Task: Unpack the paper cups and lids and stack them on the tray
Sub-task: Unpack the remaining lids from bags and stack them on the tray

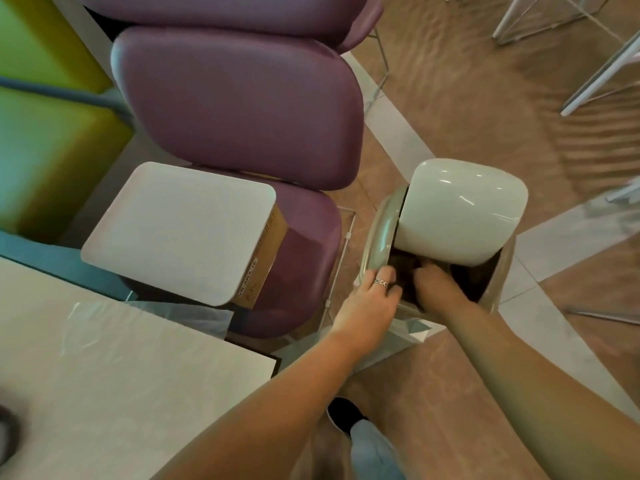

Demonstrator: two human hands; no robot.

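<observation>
White tray (173,230) at ten o'clock holds nothing yet; both grips reach into the bin (377,233), their hold unclear.

The pale grey-green bin with a domed swing lid (460,209) looks like hard plastic, its lid glossy and smooth with bright streaks of reflected light. The flat white rectangular tray (173,230) has a smooth, matt plastic look. Beneath it, the brown cardboard box (263,261) is dull and papery, with dark print on its side. The purple padded chairs (242,102) have a smooth, softly sheened covering like vinyl or leather. The white bench (104,375) has a matt, faintly mottled top, and thin clear plastic film (194,313) lies crinkled at its edge. The floor (485,81) is tan tile with a rippled grain, crossed by pale smooth strips.
</observation>
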